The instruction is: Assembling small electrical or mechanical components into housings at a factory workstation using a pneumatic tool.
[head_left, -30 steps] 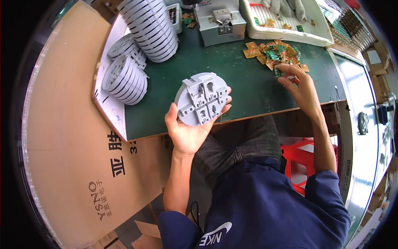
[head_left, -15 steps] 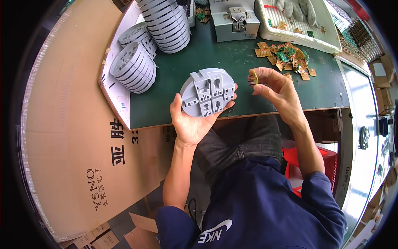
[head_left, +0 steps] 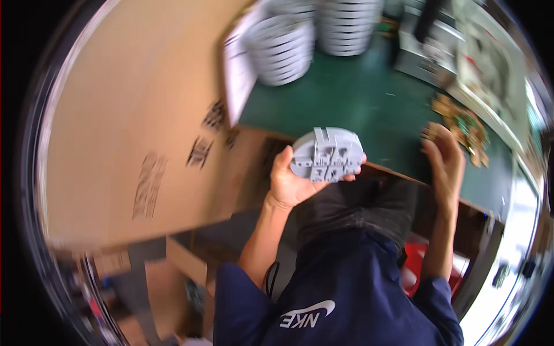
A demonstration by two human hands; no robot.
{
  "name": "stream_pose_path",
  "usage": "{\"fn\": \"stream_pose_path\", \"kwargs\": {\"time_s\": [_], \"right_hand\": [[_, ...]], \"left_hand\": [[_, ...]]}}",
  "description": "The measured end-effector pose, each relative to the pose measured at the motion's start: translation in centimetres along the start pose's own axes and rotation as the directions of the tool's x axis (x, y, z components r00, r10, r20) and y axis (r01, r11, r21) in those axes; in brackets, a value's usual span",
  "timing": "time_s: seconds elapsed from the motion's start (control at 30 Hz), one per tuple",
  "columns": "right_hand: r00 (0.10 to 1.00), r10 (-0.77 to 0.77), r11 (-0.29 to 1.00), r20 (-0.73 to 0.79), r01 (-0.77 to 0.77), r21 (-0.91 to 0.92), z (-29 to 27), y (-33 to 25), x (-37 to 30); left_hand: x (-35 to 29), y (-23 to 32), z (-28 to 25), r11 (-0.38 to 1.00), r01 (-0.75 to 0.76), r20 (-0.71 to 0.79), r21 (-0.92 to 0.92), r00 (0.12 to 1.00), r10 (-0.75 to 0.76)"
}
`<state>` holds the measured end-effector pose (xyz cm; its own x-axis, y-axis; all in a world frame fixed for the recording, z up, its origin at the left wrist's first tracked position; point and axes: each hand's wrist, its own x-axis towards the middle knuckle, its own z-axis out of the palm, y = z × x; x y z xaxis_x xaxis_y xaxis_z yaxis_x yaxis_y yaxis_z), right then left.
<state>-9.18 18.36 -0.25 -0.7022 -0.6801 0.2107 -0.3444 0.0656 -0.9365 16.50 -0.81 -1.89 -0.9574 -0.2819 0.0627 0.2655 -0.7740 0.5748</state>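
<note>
My left hand (head_left: 290, 185) is closed round the near edge of a round grey plastic housing (head_left: 303, 151), with its moulded compartments facing up. I hold it at the front edge of the green table, thumb at its left side and fingertips showing at its right. Off to the right, my right hand (head_left: 448, 164) pinches a small yellowish circuit board (head_left: 430, 132) between thumb and fingers, apart from the housing. Motion blur hides the board's details. Close by that hand lies a heap of brown and green circuit boards (head_left: 466, 128) on the table.
Stacks of grey round housings (head_left: 279, 52) stand at the far left of the green table (head_left: 369, 98). A grey metal device (head_left: 424, 64) sits at the back. Behind the heap is a white foam tray (head_left: 490, 104). A large cardboard sheet (head_left: 133, 115) fills the left.
My view has swung, so the table sits higher and tilted, and the picture is blurred. Both hands keep their holds. The right hand with the board is farther from the housing.
</note>
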Motion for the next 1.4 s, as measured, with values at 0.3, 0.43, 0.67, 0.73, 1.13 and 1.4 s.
{"fn": "stream_pose_path", "kwargs": {"time_s": [0.3, 0.43, 0.67, 0.73, 1.13, 1.4], "right_hand": [[0.999, -0.042, 0.998, 0.003, 0.042, -0.043, -1.1, 0.9, -0.1], [0.998, -0.018, 0.998, 0.06, 0.021, -0.054, -1.4, 1.4, 0.3], [1.0, -0.019, 0.997, 0.017, 0.02, -0.069, -1.9, 1.0, 0.4], [0.999, -0.038, 0.994, -0.011, 0.037, -0.101, -1.7, 0.7, 0.2], [0.999, 0.039, 0.999, -0.026, -0.039, -0.001, -0.3, -0.7, -0.3], [0.996, 0.047, 0.997, -0.074, -0.043, 0.062, 0.2, -0.6, -0.6]], "left_hand": [[-30.7, -7.3, -5.1, 0.577, -0.817, -0.779, 0.007, 0.357, 0.515], [-45.1, -6.8, -5.5, -0.099, -0.947, -0.462, 0.305, -0.238, 0.854], [-44.0, -5.3, -8.5, 0.162, -0.985, -0.66, 0.061, 0.082, 0.747], [-38.9, -3.7, -8.4, 0.567, -0.819, -0.517, 0.085, 0.451, 0.728], [7.0, 20.8, 6.7, -0.298, 0.163, -0.033, 0.941, 0.917, 0.398], [16.5, 23.6, 4.7, -0.678, 0.403, -0.415, 0.614, 0.896, 0.157]]}}
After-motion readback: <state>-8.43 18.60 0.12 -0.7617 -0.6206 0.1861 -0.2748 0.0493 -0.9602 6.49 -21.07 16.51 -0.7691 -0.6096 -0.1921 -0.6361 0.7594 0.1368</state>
